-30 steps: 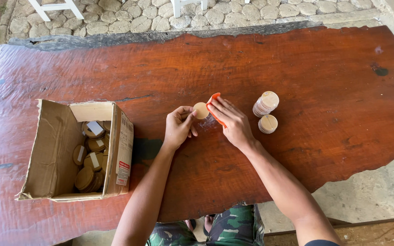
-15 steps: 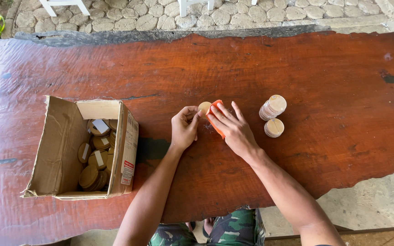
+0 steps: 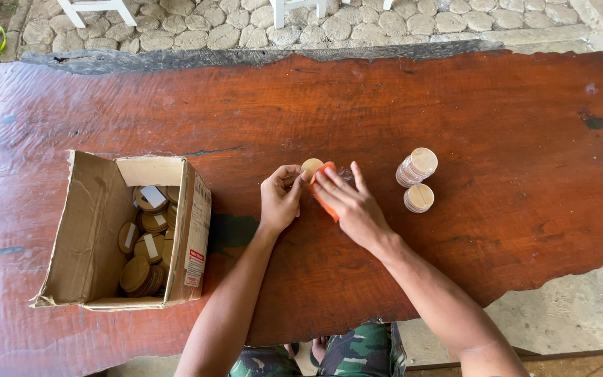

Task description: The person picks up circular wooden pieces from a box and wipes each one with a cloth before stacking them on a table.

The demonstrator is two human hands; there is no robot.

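Note:
My left hand point(image 3: 280, 199) grips a small round wooden disc point(image 3: 311, 167) near the middle of the red-brown wooden table point(image 3: 385, 105). My right hand point(image 3: 347, 202) presses an orange pad-like object point(image 3: 324, 190) against that disc, fingers curled over it. Something clear and crinkled, hard to make out, shows just behind my right fingers. To the right lie two short stacks of round wooden discs, one leaning point(image 3: 417, 166) and one lower point(image 3: 419, 198).
An open cardboard box point(image 3: 99, 230) stands at the left, holding several round wooden discs with pale labels point(image 3: 144, 237). Beyond the table's far edge is a cobblestone floor point(image 3: 211, 28) with white furniture legs point(image 3: 95, 8). The near edge is irregular.
Both hands have stayed together on the disc and orange object with slight finger shifts. The camera view has drifted a little; the stacks and box keep their places.

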